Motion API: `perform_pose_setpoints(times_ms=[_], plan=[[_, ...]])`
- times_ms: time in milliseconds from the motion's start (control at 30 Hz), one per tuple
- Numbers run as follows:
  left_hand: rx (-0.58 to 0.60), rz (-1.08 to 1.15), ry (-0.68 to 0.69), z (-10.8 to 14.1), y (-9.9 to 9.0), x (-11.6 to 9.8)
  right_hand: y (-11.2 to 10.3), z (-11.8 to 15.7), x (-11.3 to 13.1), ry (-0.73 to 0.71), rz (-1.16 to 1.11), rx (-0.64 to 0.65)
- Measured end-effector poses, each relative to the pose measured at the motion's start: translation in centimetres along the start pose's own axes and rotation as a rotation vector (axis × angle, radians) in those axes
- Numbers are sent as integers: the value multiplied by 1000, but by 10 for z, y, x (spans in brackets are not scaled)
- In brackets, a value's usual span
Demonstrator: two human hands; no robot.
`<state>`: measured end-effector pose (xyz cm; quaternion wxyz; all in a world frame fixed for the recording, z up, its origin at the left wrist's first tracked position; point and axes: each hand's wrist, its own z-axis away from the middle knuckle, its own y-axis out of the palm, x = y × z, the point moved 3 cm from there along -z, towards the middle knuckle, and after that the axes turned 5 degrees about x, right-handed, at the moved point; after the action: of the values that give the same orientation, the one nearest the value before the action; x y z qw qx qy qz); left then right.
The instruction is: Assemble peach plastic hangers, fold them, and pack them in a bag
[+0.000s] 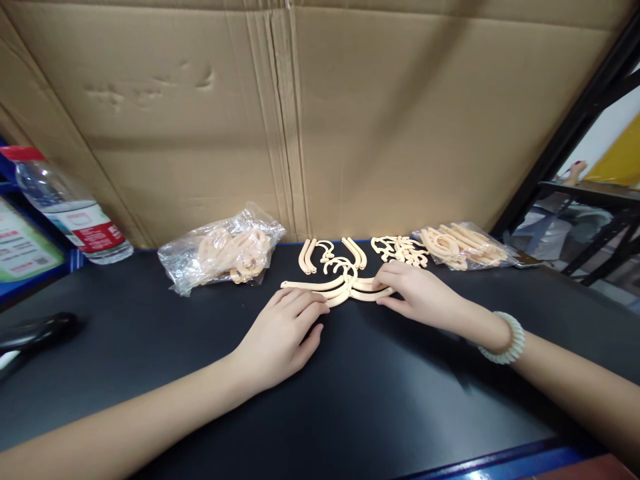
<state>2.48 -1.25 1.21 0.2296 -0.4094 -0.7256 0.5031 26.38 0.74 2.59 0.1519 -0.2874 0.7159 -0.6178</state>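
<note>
Cream plastic clothes hangers (349, 288) lie stacked on the black table, their hooks pointing away from me and their curved arms spreading to both sides. My left hand (283, 333) has its fingers curled over the left arms, its thumb apart from them. On the other side, my right hand (417, 293) pinches the right arms between thumb and fingers and hides their ends. Just behind the stack are loose curved hanger arms (307, 257), another pair of arms (354, 253) and a loose hook (326, 251). A pile of small hooks (395, 248) lies beyond my right hand.
A clear bag of cream parts (225, 250) lies at the back left, another bag of hanger arms (463, 245) at the back right. A water bottle (75, 207) leans at the left, near a black object (37, 331). Cardboard (400, 120) walls off the back.
</note>
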Motion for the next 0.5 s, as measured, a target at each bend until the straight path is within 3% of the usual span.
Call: perform_pose_setpoints(times_ms=[500], plan=[[7, 16, -10, 0, 1, 1, -1, 0, 0, 2, 8, 5]])
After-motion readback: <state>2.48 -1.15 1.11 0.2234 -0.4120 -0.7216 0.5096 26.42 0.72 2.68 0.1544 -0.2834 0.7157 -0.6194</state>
